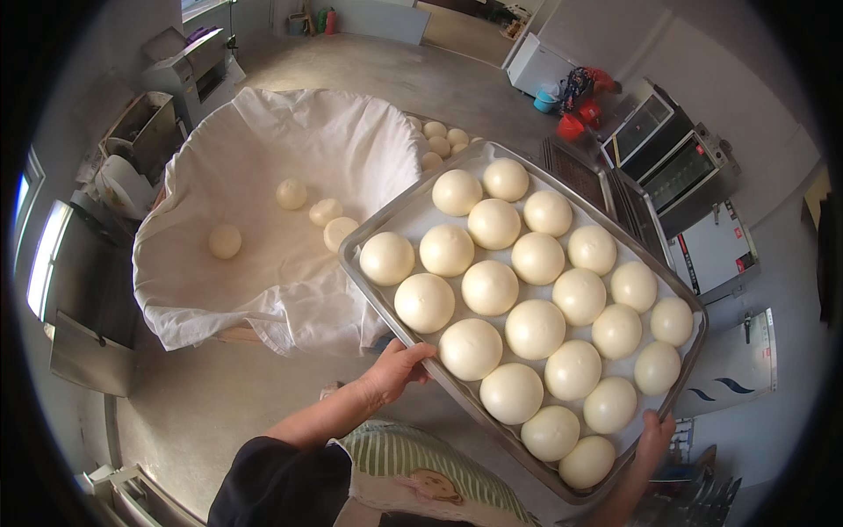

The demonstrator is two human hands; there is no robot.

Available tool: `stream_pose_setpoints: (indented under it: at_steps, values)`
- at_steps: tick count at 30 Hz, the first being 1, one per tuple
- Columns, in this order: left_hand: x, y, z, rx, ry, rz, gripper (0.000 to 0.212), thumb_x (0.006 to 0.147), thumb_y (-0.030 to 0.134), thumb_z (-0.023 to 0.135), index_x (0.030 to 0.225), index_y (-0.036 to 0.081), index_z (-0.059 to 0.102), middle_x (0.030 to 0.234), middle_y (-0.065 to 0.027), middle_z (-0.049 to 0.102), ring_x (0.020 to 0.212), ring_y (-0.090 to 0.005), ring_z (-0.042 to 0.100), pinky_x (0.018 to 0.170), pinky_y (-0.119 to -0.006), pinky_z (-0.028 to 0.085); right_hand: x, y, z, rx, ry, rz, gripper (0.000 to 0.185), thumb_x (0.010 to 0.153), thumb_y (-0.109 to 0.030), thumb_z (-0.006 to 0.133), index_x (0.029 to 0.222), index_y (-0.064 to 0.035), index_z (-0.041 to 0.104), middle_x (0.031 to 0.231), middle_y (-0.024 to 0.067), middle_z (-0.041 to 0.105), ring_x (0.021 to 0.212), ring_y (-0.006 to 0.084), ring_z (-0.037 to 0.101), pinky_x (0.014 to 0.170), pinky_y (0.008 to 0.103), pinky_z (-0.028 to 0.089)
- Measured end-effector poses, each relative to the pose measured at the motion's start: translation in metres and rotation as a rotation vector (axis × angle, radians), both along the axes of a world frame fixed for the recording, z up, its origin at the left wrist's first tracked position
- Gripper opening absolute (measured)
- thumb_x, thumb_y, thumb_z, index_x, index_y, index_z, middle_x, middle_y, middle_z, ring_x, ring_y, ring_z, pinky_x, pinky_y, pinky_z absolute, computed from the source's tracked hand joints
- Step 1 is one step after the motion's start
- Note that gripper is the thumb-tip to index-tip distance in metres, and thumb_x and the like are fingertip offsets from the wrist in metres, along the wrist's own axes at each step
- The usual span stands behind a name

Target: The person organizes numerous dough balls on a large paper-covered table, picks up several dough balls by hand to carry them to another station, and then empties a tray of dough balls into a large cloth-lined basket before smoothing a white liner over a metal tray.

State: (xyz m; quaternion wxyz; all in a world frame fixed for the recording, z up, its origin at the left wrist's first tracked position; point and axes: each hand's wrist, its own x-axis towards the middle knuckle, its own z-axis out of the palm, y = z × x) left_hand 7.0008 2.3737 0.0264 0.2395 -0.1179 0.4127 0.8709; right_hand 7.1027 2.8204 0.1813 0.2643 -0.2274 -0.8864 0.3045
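Observation:
Both hands carry a metal baking tray (pixel 403 329) lined with pale paper. Rows of round, smooth, cream-coloured buns (pixel 494 224) sit on it with small gaps between them. My left hand (pixel 398 369) grips the near left edge, thumb over the rim. My right hand (pixel 653 435) holds the lower right edge, its fingers partly hidden beneath. The tray's far left corner reaches over a wide basket lined with white cloth (pixel 217 151). Several buns (pixel 292 194) lie loose inside, one of them partly covered by the tray corner.
Behind the tray stands another batch of buns (pixel 436 135). Ovens (pixel 685 165) and a white-doored cabinet (pixel 714 244) line the right wall. A person (pixel 589 85) bends near red buckets (pixel 570 126) at the back. Metal machines (pixel 197 72) stand along the left wall.

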Motion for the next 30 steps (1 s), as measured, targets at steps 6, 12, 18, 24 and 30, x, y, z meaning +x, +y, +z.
stream_pose_setpoints:
  at_steps: [6, 12, 18, 24, 30]
  values:
    - [-0.027, -0.050, -0.014, 0.361, -0.161, 0.072, 0.025, 0.095, 0.022, 0.062, 0.106, -0.001, 0.061, 0.089, -0.0084, 0.068, 0.070, -0.0155, 0.065, 0.051, -0.024, 0.052, -0.153, -0.109, 0.148, 0.356, -0.078, 0.237, 0.015, 0.075, -0.010, 0.056, 0.076, 0.0047, 0.056, 0.062, 0.0014, 0.050, 0.057, 0.0122, 0.044, 0.053, 0.0353, 0.037]
    - [-0.066, -0.106, -0.002, 0.516, -0.083, -0.361, 0.031, 0.100, 0.027, 0.059, 0.109, -0.002, 0.059, 0.089, -0.0109, 0.068, 0.073, -0.0158, 0.068, 0.047, -0.020, 0.051, -0.274, -0.309, 0.213, 0.708, -0.120, 0.382, 0.022, 0.077, -0.007, 0.057, 0.087, 0.0118, 0.062, 0.075, 0.0210, 0.065, 0.073, 0.0293, 0.066, 0.071, 0.0416, 0.051]
    - [-0.081, -0.186, 0.126, -0.319, 0.980, 0.158, 0.038, 0.103, 0.032, 0.055, 0.122, -0.001, 0.058, 0.105, -0.0154, 0.067, 0.095, -0.0219, 0.066, 0.077, -0.032, 0.052, -0.322, -0.429, 0.249, 0.992, -0.349, 0.227, 0.029, 0.076, -0.006, 0.055, 0.097, 0.0126, 0.064, 0.101, 0.0349, 0.065, 0.098, 0.0451, 0.066, 0.085, 0.0473, 0.050]
    - [-0.194, -0.219, 0.116, -0.514, 0.744, 0.175, 0.058, 0.099, 0.038, 0.059, 0.140, -0.001, 0.046, 0.126, -0.0181, 0.057, 0.113, -0.0241, 0.059, 0.092, -0.038, 0.050, -0.296, -0.510, 0.278, 0.880, -0.290, 0.400, 0.039, 0.078, -0.015, 0.058, 0.107, 0.0105, 0.064, 0.104, 0.0280, 0.069, 0.100, 0.0362, 0.068, 0.090, 0.0422, 0.049]
    - [-0.213, -0.305, -0.020, -1.236, 0.578, 0.494, 0.051, 0.089, 0.031, 0.067, 0.125, -0.003, 0.058, 0.122, -0.0243, 0.058, 0.096, -0.0375, 0.064, 0.089, -0.043, 0.051, -0.292, -0.518, 0.275, 0.723, -0.198, 0.547, 0.038, 0.080, -0.026, 0.060, 0.091, 0.0096, 0.067, 0.079, 0.0159, 0.067, 0.076, 0.0224, 0.065, 0.073, 0.0374, 0.050]
